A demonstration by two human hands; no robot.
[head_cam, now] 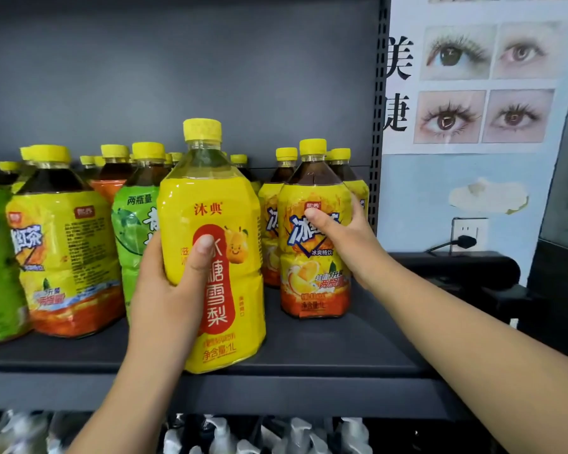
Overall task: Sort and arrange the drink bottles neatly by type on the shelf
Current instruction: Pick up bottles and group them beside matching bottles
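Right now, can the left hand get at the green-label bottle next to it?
Probably not: left hand is full, gripping the yellow pear bottle. The green-label bottle itself stands unblocked beside it.

frame centre: left hand point(164, 290) grips yellow pear drink bottle point(210, 257). right of centre: right hand point(341, 237) grips iced tea bottle point(313, 231) standing on dark shelf point(341, 348).
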